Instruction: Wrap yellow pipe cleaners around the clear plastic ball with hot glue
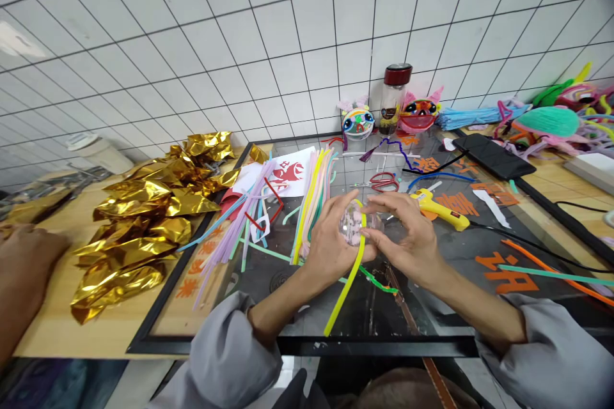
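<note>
My left hand [327, 239] is wrapped round a clear round ball [350, 225] with pale patches inside. Across the ball's face runs a yellow pipe cleaner [345, 294], its loose end hanging down toward the table's front edge. The thumb and fingers of my right hand [407, 227] pinch that pipe cleaner against the ball. Just below lies a short green pipe cleaner [378, 281]. Beyond my hands are red-handled scissors [384, 182]. A yellow glue gun [444, 211] rests right of my right hand.
Left of my hands lie bundled pipe cleaners [314, 198] and crumpled gold foil [144, 223]. Two decorated balls [358, 123] and a red-lidded bottle [394, 99] stand by the tiled wall. A phone [499, 156] lies at right. Another person's hand [26, 268] rests far left.
</note>
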Tool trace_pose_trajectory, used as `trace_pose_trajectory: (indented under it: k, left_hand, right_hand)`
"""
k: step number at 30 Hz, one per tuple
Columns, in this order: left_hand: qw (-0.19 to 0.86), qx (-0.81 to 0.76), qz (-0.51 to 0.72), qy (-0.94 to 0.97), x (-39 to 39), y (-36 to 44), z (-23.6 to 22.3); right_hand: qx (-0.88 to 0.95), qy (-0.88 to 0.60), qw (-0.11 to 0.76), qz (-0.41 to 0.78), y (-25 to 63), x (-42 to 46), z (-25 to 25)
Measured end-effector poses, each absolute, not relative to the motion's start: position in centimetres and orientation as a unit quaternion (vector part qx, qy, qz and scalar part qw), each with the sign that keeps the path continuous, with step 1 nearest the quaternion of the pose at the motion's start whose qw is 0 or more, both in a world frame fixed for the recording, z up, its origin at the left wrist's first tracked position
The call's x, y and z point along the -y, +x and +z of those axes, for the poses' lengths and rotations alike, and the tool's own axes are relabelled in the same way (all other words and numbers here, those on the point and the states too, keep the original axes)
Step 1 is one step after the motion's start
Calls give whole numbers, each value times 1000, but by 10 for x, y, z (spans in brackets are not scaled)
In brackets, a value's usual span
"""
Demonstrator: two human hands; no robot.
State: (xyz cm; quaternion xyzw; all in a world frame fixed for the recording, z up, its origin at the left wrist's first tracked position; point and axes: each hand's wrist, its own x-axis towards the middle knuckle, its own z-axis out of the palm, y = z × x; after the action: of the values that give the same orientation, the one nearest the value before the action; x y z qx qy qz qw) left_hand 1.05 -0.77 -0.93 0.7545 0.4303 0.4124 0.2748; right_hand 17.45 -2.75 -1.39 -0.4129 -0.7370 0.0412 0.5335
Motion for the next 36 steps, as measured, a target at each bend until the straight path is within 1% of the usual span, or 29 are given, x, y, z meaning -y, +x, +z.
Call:
trace_pose_trajectory:
  k: [5,18,21,29,33,36]
  left_hand:
    - [265,-411,422,764,6,10,-12]
    - [287,-410,416,759,6,10,-9]
    - [289,-423,418,751,4,9,-6]
    - [329,-444,424,717,-7,1,-4]
    - [380,-449,415,694,-11,-1,-5]
    - [429,-445,404,674,-12,-1,-4]
  right_hand:
    - [741,-407,533,10,173,29,-13]
    - [743,-388,546,8,172,30,-10]
    - [765,-377,521,17,175,30,-8]
    - [845,-346,406,41,183,27,-5]
    - [869,-331,368,30,183,24,-11]
    - [874,-326,361,12,181,21,-15]
